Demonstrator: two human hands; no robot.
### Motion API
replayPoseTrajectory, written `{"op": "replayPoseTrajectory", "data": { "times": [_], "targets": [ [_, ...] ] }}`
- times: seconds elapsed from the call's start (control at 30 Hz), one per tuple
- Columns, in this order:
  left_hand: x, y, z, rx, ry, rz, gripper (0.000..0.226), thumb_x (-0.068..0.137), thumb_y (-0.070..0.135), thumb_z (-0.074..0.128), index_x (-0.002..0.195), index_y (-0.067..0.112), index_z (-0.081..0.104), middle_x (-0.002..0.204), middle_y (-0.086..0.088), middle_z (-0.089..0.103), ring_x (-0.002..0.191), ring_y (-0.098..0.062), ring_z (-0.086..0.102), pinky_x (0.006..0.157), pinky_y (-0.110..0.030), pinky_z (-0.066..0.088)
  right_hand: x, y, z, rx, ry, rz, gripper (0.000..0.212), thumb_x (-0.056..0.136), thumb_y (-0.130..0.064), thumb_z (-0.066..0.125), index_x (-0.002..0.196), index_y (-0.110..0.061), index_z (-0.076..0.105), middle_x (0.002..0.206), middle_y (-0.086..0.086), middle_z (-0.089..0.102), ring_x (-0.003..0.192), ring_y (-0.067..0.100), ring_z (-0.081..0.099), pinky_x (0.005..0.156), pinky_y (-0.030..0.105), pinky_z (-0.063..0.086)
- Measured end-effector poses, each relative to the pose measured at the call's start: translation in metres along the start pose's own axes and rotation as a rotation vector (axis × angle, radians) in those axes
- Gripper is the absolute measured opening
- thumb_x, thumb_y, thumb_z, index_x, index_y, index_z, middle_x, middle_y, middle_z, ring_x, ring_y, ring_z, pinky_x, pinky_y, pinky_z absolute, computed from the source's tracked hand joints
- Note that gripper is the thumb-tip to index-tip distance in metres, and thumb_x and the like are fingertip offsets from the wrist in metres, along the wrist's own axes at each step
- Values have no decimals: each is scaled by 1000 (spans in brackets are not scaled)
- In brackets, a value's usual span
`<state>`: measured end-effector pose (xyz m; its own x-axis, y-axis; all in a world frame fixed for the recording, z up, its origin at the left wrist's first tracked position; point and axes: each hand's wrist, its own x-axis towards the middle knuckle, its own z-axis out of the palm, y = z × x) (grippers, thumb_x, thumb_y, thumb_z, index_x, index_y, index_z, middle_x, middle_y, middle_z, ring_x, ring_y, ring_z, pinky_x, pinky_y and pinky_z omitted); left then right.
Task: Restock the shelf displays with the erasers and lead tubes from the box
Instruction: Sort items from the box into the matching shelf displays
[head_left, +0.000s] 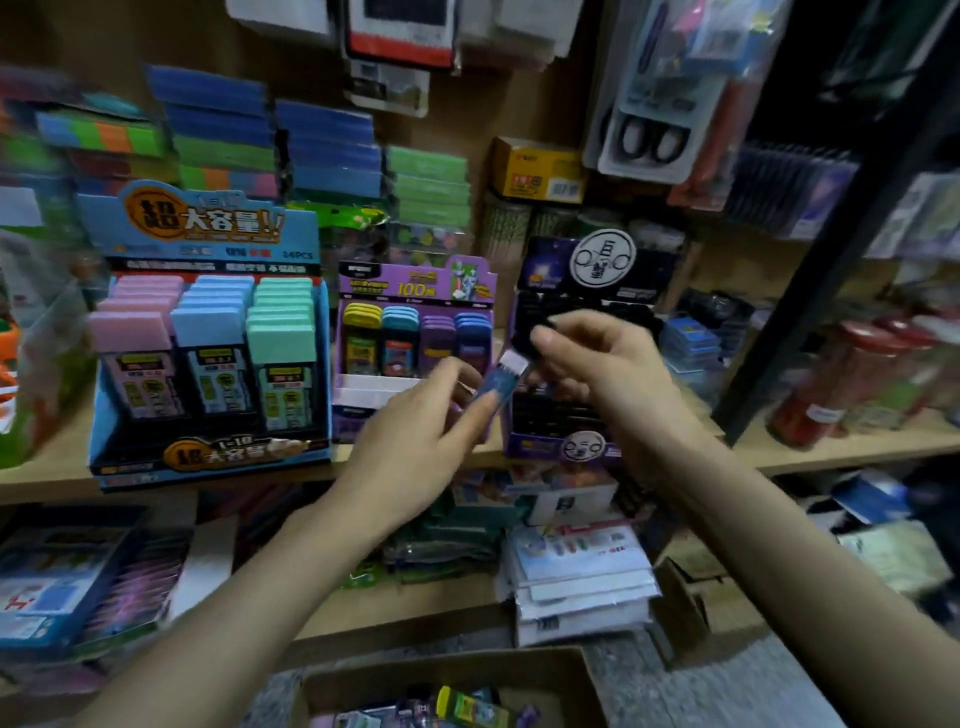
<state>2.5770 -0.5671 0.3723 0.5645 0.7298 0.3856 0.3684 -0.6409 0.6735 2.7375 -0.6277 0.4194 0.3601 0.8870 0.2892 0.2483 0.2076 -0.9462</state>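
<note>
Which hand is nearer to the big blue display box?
Left. The left hand hovers right of the blue display box; the right hand is farther right.

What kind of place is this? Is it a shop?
Most likely a stationery shop: a wooden shelf holds retail display boxes of pastel lead tubes, packaged scissors hang above, and a cardboard box of stock sits below.
</note>
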Motion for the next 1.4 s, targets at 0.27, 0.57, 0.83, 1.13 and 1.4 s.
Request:
{"op": "replayPoseTrajectory", "data": {
  "times": [0.27,0.57,0.83,1.13,1.4],
  "targets": [
    [23,-18,20,363,-12,92,32,94,29,51,123,16,52,126,0,51,120,-19,45,99,-37,36,34,33,-114,-441,301,-206,8,89,-16,62,96,-18,64,89,2,68,87,20,66,78,32,54],
    [19,-42,20,483,-144,62,43,93,36,50,132,20,47,139,4,47,129,-16,40,103,-34,34,45,60,-119,-600,176,-242,18,90,-13,60,107,-7,66,99,2,66,88,10,60,78,18,46],
    [21,-46,23,481,-98,82,33,93,26,52,125,20,53,136,2,50,126,-18,44,99,-36,37,54,53,-119,-590,1,-236,16,89,-10,61,104,-8,67,90,-10,64,77,-13,56,73,9,44],
    [20,-47,23,469,-82,81,34,92,22,54,126,20,52,136,2,51,127,-18,44,99,-37,36,64,69,-107,-588,278,-47,24,85,-17,69,101,0,70,92,13,71,81,23,68,82,37,56],
    [13,-28,20,353,69,176,31,90,10,55,121,9,56,135,-5,48,126,-22,45,101,-39,39,43,55,-106,-1016,296,-55,26,88,-38,60,88,-12,59,88,6,66,87,27,61,73,40,50]
  ]
}}
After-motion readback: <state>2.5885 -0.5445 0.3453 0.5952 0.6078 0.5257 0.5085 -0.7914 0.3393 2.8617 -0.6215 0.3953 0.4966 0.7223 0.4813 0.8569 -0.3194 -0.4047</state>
